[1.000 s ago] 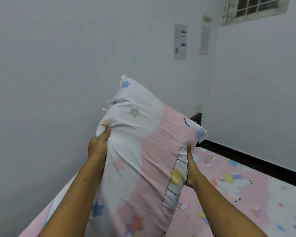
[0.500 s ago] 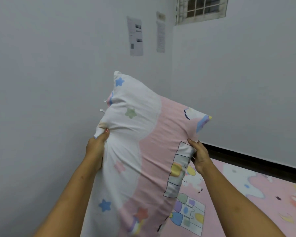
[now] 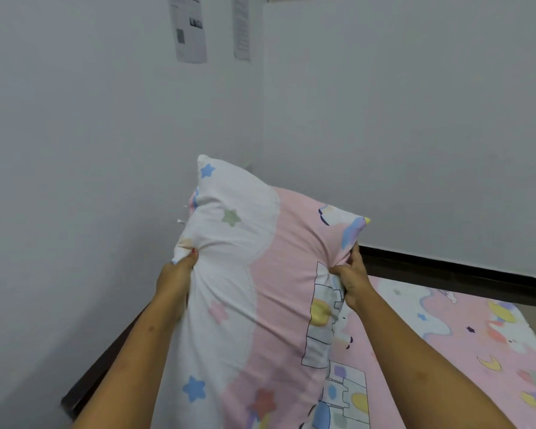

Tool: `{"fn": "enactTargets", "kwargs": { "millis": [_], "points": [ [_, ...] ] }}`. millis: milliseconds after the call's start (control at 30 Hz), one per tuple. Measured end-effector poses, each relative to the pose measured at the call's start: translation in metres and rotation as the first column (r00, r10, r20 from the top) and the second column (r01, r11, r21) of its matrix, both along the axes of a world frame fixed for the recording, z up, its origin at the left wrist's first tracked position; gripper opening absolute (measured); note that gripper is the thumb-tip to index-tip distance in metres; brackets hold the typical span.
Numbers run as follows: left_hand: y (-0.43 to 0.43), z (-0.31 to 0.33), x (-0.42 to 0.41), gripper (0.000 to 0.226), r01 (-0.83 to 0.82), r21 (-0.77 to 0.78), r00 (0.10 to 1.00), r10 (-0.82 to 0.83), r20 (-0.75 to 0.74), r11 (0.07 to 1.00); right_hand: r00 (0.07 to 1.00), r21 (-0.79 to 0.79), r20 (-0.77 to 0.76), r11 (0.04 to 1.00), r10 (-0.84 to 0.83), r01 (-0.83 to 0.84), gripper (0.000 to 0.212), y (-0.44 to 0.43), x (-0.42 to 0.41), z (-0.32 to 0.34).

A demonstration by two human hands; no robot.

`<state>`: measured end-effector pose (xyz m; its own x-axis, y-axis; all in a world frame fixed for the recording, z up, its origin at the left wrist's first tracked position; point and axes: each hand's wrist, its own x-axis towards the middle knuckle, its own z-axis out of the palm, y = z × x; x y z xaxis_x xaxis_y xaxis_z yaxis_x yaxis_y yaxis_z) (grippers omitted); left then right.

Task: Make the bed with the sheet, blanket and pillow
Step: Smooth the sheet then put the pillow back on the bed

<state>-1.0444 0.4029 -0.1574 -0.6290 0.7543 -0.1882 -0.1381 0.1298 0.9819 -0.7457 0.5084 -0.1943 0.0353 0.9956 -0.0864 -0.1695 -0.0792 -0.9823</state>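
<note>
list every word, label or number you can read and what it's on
No text can be read.
Wide white paper sheet on the grey wall: print and a code-like block, too blurred to read.
Narrow white paper sheet beside it: lines of print, too small to read.
Pink and white cartoon-print pillow and pink printed bedsheet: pictures only, no words.

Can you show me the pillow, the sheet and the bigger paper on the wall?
pillow [image 3: 279, 274]: head view, pink middle of its front.
sheet [image 3: 477, 345]: head view, pink part right of the pillow.
paper [image 3: 190, 29]: head view, its middle.
</note>
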Motion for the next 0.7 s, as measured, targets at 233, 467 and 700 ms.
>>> {"fn": "enactTargets", "kwargs": {
  "millis": [233, 467, 700],
  "points": [
    [0.062, -0.037, -0.011, 0.044, 0.093, -0.101, 0.996, -0.092, 0.014, 0.991, 0.986, -0.129, 0.16, 0.989, -0.046, 0.067, 0.1, 0.027, -0.01, -0.026],
    [0.114, -0.083, -0.006, 0.042, 0.131, -0.235, 0.991, -0.133, 0.006, 0.963, 0.925, -0.383, 0.377, 0.917, 0.048, 0.109, 0.055, 0.083, 0.01, -0.042],
    [0.151, -0.127, 0.008, 0.048, 0.082, -0.438, 0.986, -0.135, -0.092, 0.895, 0.8, -0.418, 0.595, 0.879, 0.076, 0.227, 0.024, 0.142, 0.022, -0.09]
  ]
}}
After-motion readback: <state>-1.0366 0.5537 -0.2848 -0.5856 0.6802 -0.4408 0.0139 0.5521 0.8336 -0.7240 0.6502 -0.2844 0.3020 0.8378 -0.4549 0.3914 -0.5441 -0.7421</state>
